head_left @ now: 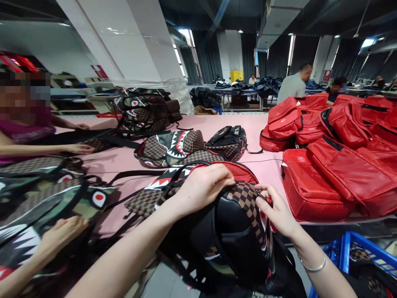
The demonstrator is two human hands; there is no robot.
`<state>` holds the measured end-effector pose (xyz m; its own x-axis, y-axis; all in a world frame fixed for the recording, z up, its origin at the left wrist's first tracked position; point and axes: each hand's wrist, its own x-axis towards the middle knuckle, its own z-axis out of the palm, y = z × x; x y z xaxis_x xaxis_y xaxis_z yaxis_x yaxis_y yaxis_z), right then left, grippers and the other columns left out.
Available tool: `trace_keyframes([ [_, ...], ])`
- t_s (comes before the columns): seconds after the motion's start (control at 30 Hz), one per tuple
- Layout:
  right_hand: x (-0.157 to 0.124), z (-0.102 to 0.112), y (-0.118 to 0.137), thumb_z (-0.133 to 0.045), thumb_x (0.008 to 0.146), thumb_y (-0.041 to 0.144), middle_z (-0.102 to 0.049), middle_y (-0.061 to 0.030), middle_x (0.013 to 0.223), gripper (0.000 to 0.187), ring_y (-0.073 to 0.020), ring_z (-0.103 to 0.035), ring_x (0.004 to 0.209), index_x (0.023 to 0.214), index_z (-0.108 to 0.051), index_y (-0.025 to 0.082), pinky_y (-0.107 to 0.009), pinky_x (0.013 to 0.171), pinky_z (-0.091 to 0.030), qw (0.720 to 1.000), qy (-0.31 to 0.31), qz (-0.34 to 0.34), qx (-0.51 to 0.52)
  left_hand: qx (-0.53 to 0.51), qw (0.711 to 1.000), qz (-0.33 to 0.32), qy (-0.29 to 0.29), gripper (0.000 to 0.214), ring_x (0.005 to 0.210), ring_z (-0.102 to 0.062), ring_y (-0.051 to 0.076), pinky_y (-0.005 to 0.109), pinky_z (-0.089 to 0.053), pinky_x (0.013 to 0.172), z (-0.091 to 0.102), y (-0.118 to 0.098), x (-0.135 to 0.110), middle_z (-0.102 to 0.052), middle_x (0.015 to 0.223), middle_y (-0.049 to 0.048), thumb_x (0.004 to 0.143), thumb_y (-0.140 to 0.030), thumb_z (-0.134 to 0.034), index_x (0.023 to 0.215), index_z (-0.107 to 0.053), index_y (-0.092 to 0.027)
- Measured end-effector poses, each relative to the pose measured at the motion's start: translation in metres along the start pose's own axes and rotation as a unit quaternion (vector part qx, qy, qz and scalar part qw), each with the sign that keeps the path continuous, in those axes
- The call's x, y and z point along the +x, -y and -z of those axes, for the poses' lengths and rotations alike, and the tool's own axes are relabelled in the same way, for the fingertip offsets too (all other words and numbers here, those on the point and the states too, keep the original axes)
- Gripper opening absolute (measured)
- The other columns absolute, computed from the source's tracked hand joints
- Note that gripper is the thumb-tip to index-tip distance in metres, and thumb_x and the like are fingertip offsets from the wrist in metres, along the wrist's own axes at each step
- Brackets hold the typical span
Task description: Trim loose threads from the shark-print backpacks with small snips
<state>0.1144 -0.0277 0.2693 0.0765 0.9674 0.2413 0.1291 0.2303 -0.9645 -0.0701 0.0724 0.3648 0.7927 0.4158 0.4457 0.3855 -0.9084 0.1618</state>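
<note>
A black and brown checkered backpack with a red lining stands before me at the table's edge, its top open. My left hand curls its fingers over the backpack's upper rim. On the right side of the same rim, my right hand pinches the edge between thumb and fingers; I cannot tell whether a zipper pull is in the pinch. A bracelet circles my right wrist. Just beyond lies another checkered bag with a shark-teeth print, partly hidden by my left arm.
Red bags are piled on the pink table at the right. Shark-print backpacks lie farther back. At left, a co-worker in purple handles straps; another person's hand rests on a camouflage bag. A blue crate stands low right.
</note>
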Motion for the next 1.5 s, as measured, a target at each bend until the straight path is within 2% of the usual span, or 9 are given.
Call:
trace_keyframes([
  [0.17,0.013,-0.002,-0.005,-0.051,0.084,0.039,-0.054,-0.0013,0.086,0.028,-0.0144,-0.05,0.08,0.104,-0.051,0.02,-0.028,0.075,-0.042,0.999,-0.01,0.032,0.013,-0.005,0.997,0.063,-0.038,0.028,0.071,-0.058,0.014,0.023,-0.045,0.066,-0.003,-0.002,-0.009,-0.064,0.078,0.0045,0.09,-0.031,-0.039,0.079,-0.061,-0.016],
  [0.33,0.019,-0.011,0.002,-0.058,0.079,0.038,-0.056,-0.0014,0.085,0.029,-0.0152,-0.053,0.079,0.101,-0.051,0.02,-0.028,0.074,-0.044,0.995,-0.032,0.036,0.084,-0.058,0.99,-0.027,0.124,0.028,0.09,-0.061,0.014,0.021,-0.045,0.078,0.018,0.002,0.001,-0.065,0.104,0.0039,0.087,-0.031,-0.048,0.11,-0.062,-0.026],
  [0.43,0.021,-0.013,0.002,-0.055,0.082,0.039,-0.053,0.0004,0.078,0.029,-0.0126,-0.05,0.073,0.102,-0.049,0.02,-0.025,0.069,-0.043,0.992,-0.031,0.035,0.121,-0.072,0.969,-0.071,0.223,0.022,0.085,-0.063,0.013,0.018,-0.044,0.073,0.026,0.002,0.016,-0.067,0.099,0.0011,0.085,-0.026,-0.051,0.098,-0.068,-0.029],
  [0.5,0.022,-0.012,-0.002,-0.052,0.083,0.041,-0.048,0.0026,0.073,0.028,-0.0101,-0.046,0.067,0.102,-0.049,0.02,-0.022,0.065,-0.04,0.99,-0.041,0.031,0.128,-0.088,0.964,-0.079,0.238,0.017,0.079,-0.063,0.012,0.017,-0.044,0.07,0.023,0.003,0.022,-0.07,0.087,0.0004,0.084,-0.026,-0.054,0.085,-0.07,-0.025],
  [0.7,0.022,-0.006,-0.011,-0.053,0.082,0.043,-0.045,0.0048,0.066,0.027,-0.0087,-0.041,0.057,0.095,-0.052,0.02,-0.021,0.056,-0.036,0.996,-0.053,0.021,0.075,-0.03,0.999,0.014,0.035,0.021,0.066,-0.058,0.013,0.021,-0.041,0.061,0.0,0.002,0.007,-0.065,0.072,0.0032,0.085,-0.024,-0.046,0.072,-0.06,-0.016],
  [0.83,0.022,-0.002,-0.007,-0.06,0.077,0.04,-0.052,0.003,0.066,0.024,-0.0102,-0.046,0.059,0.087,-0.056,0.019,-0.023,0.057,-0.039,0.998,-0.047,0.036,-0.005,-0.003,0.998,0.046,-0.035,0.024,0.065,-0.056,0.013,0.022,-0.041,0.059,-0.005,-0.002,-0.003,-0.062,0.071,0.0035,0.087,-0.027,-0.042,0.071,-0.057,-0.016],
  [1.0,0.028,0.0,0.0,-0.061,0.076,0.039,-0.06,-0.0005,0.075,0.022,-0.0135,-0.055,0.068,0.083,-0.057,0.018,-0.026,0.064,-0.044,0.998,-0.013,0.046,-0.035,0.016,0.995,0.067,-0.066,0.026,0.065,-0.055,0.014,0.023,-0.041,0.06,-0.006,-0.006,-0.004,-0.06,0.069,0.0029,0.087,-0.029,-0.042,0.069,-0.055,-0.016],
  [1.3,0.037,0.005,0.008,-0.058,0.078,0.033,-0.06,0.0003,0.073,0.015,-0.0134,-0.053,0.067,0.077,-0.059,0.019,-0.025,0.063,-0.041,0.99,0.019,0.072,-0.118,0.022,0.995,0.055,-0.074,0.027,0.065,-0.055,0.013,0.022,-0.041,0.059,-0.008,-0.008,-0.003,-0.06,0.069,0.0022,0.088,-0.03,-0.041,0.07,-0.055,-0.016],
  [1.5,0.035,0.006,-0.004,-0.059,0.077,0.038,-0.055,0.0022,0.066,0.02,-0.0098,-0.049,0.059,0.076,-0.058,0.018,-0.022,0.057,-0.038,0.998,-0.021,0.057,-0.019,0.009,0.991,0.095,-0.096,0.027,0.062,-0.054,0.013,0.023,-0.041,0.059,-0.013,-0.006,0.0,-0.057,0.066,0.0014,0.088,-0.032,-0.039,0.07,-0.052,-0.017],
])
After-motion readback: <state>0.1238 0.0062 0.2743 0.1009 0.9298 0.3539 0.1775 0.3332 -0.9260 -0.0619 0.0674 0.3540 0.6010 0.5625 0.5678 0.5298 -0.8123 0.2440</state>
